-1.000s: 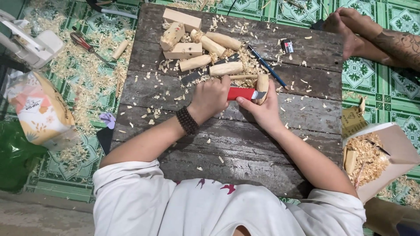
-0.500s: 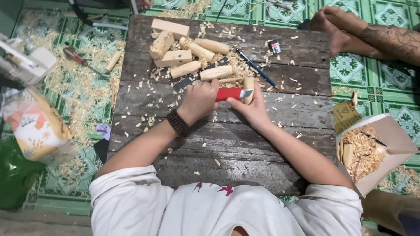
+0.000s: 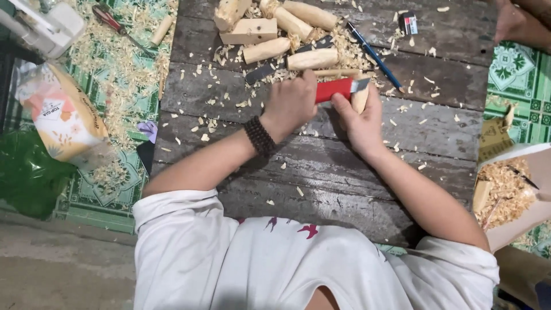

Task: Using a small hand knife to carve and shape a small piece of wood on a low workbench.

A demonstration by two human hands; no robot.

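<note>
A short, pale piece of wood (image 3: 360, 100) sits upright in the right hand (image 3: 359, 123), near the middle of the dark plank table (image 3: 321, 166). The right fingers are wrapped tightly round its lower part, so only the rounded upper end shows above them. Laid against that end is the metal blade of a red-handled utility knife (image 3: 336, 89), whose handle disappears into the left hand (image 3: 290, 106), closed in a firm fist round it (a dark beaded bracelet (image 3: 260, 136) circles that wrist).

The blade tip lies just beside the right thumb and touches the wood directly above the gripping fingers. That closeness is the risk as I judge it: if the edge skips off the grain or the wood turns in the grip, the blade could run into the thumb or fingers. Loose shavings under the hands could also let the piece slide.

Further up the table lie carved wooden pegs (image 3: 313, 58) and a rectangular wood block (image 3: 249, 31) among shavings, with a blue pencil (image 3: 376, 55) to the right. Another person's hand (image 3: 508, 23) rests at the far right corner.
</note>
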